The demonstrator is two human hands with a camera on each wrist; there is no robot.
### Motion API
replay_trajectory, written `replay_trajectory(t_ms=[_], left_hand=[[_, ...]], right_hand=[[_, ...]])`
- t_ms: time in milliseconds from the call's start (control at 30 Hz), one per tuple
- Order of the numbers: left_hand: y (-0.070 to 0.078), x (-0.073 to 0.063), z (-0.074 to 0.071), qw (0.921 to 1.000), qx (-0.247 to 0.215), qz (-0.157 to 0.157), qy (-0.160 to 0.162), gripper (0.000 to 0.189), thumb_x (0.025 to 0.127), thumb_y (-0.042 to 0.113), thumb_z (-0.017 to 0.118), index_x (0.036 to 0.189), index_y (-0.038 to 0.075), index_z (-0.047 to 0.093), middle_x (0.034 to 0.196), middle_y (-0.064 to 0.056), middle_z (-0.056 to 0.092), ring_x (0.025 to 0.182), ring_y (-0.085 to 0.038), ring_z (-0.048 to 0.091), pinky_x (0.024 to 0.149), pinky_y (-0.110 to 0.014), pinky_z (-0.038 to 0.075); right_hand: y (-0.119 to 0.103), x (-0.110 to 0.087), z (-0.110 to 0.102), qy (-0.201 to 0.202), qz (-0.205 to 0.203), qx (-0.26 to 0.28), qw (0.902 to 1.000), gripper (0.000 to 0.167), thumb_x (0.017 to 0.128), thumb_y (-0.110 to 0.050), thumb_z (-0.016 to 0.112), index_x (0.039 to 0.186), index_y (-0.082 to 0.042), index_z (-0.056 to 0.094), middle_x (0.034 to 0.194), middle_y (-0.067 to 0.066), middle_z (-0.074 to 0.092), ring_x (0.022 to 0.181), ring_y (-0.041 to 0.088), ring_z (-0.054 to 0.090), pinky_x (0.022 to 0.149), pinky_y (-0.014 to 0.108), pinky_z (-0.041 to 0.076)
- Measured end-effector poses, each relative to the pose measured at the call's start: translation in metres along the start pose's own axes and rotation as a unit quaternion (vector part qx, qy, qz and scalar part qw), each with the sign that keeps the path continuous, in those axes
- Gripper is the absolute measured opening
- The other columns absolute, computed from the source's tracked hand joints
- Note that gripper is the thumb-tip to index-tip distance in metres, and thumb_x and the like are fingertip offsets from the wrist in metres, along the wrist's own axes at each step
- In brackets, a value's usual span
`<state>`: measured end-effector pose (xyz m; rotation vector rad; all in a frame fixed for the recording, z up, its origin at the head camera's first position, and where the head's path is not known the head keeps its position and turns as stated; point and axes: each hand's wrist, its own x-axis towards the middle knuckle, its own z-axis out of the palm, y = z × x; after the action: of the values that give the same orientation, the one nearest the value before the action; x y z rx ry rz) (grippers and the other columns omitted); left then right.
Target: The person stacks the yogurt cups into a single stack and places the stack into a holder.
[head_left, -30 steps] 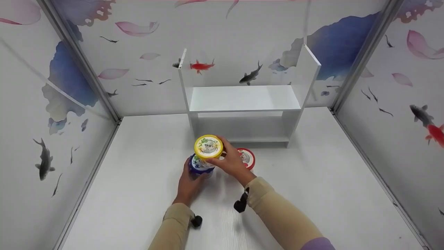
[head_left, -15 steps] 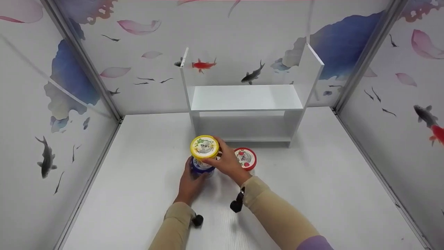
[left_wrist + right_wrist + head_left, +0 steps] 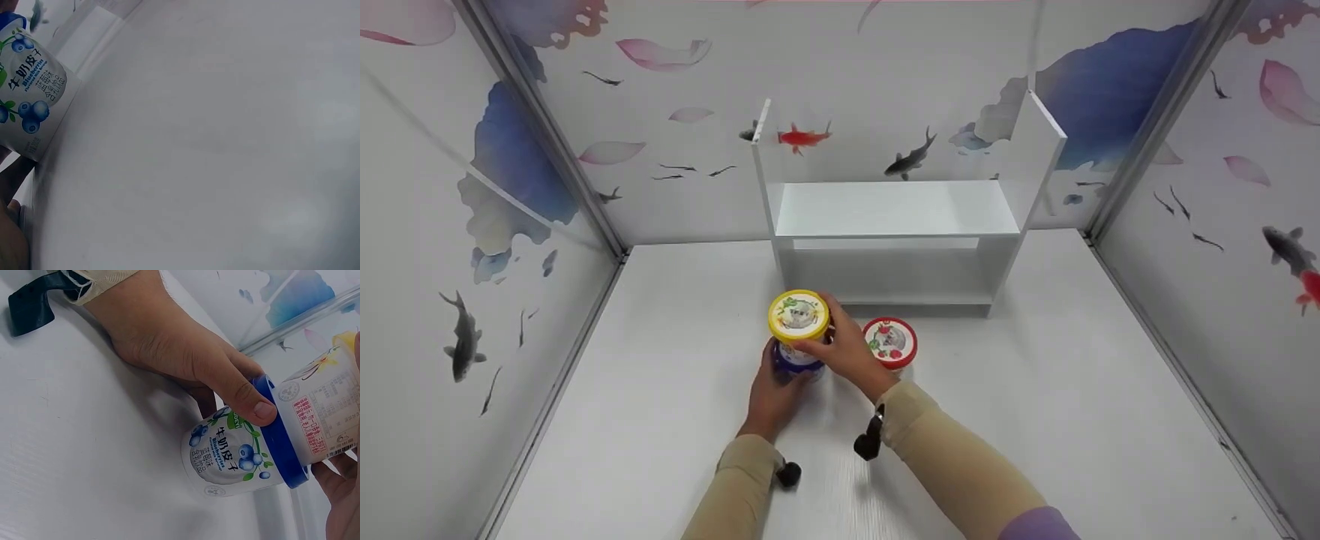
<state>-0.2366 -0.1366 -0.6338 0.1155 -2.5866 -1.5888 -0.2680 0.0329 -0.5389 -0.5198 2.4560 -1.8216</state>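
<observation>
In the head view my left hand (image 3: 772, 397) holds a white tub with a blue lid (image 3: 795, 360) around its lid. Blueberries are printed on this blue-lidded tub (image 3: 230, 458), as the right wrist view shows. My right hand (image 3: 847, 349) grips a yellow-lidded tub (image 3: 799, 313) by its side. The base of the yellow-lidded tub (image 3: 323, 402) sits on the blue lid, stacked upright. A red-lidded tub (image 3: 890, 340) stands just right of my right hand, its lower part mostly hidden. In the left wrist view the blueberry tub (image 3: 34, 93) appears at the left edge.
A white two-level shelf (image 3: 892, 210) with tall side panels stands behind the tubs, against the back wall. White table surface (image 3: 1035, 390) extends to both sides. Patterned walls (image 3: 457, 225) with fish and petals enclose it, framed by metal posts.
The yellow-lidded tub has moved slightly left and down, over the blue-lidded tub, with my right hand. More of the red lid shows. My left hand keeps its hold.
</observation>
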Motion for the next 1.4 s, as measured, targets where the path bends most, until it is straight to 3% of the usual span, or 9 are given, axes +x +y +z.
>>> replay_trajectory(t_ms=[200, 367, 600, 967, 1200, 1400], left_hand=[[0.002, -0.001, 0.000, 1.0000, -0.003, -0.008, -0.002, 0.102, 0.082, 0.052, 0.080, 0.161, 0.025, 0.022, 0.160, -0.011, 0.038, 0.146, -0.031, 0.037, 0.120, -0.052, 0.029], [-0.001, 0.000, -0.001, 0.9998, -0.010, -0.015, -0.006, 0.111, 0.075, 0.066, 0.079, 0.161, 0.026, 0.021, 0.161, -0.011, 0.036, 0.147, -0.031, 0.036, 0.121, -0.052, 0.027], [-0.004, 0.002, -0.003, 0.9997, -0.023, -0.001, -0.006, 0.111, 0.076, 0.062, 0.081, 0.161, 0.024, 0.022, 0.162, -0.011, 0.035, 0.148, -0.032, 0.034, 0.121, -0.053, 0.026], [-0.003, 0.000, -0.002, 0.9995, -0.028, 0.010, -0.013, 0.111, 0.077, 0.060, 0.080, 0.161, 0.020, 0.020, 0.163, -0.011, 0.031, 0.149, -0.031, 0.032, 0.122, -0.049, 0.024], [-0.003, 0.001, -0.001, 0.9995, -0.026, -0.008, -0.014, 0.116, 0.074, 0.067, 0.079, 0.162, 0.022, 0.019, 0.164, -0.010, 0.030, 0.150, -0.031, 0.030, 0.122, -0.050, 0.024], [-0.005, 0.001, 0.000, 0.9996, -0.026, -0.002, -0.014, 0.113, 0.076, 0.064, 0.079, 0.162, 0.021, 0.019, 0.164, -0.011, 0.030, 0.149, -0.033, 0.030, 0.122, -0.052, 0.024]], right_hand=[[-0.001, -0.006, -0.014, -0.002, 0.015, -0.041, 0.9990, 0.116, 0.076, -0.050, 0.087, 0.162, -0.015, 0.018, 0.160, 0.009, 0.037, 0.148, 0.026, 0.033, 0.122, 0.048, 0.027], [-0.001, -0.012, -0.036, 0.015, 0.014, -0.093, 0.9954, 0.110, 0.076, -0.055, 0.084, 0.161, -0.019, 0.024, 0.158, 0.003, 0.042, 0.147, 0.025, 0.035, 0.119, 0.051, 0.031], [0.009, -0.018, -0.067, 0.038, 0.009, -0.141, 0.9892, 0.098, 0.080, -0.048, 0.084, 0.159, -0.019, 0.032, 0.156, 0.001, 0.043, 0.146, 0.028, 0.037, 0.118, 0.052, 0.032], [0.041, -0.034, -0.101, 0.050, 0.018, -0.119, 0.9915, 0.100, 0.078, -0.042, 0.088, 0.158, -0.015, 0.034, 0.156, 0.004, 0.044, 0.142, 0.028, 0.042, 0.115, 0.050, 0.039], [0.061, -0.044, -0.105, 0.039, 0.049, -0.121, 0.9907, 0.105, 0.076, -0.041, 0.089, 0.159, -0.013, 0.031, 0.159, 0.005, 0.039, 0.143, 0.029, 0.040, 0.117, 0.051, 0.034], [0.072, -0.049, -0.102, 0.041, 0.066, -0.121, 0.9896, 0.112, 0.072, -0.046, 0.091, 0.159, -0.012, 0.029, 0.156, 0.008, 0.042, 0.137, 0.027, 0.045, 0.115, 0.051, 0.037]])
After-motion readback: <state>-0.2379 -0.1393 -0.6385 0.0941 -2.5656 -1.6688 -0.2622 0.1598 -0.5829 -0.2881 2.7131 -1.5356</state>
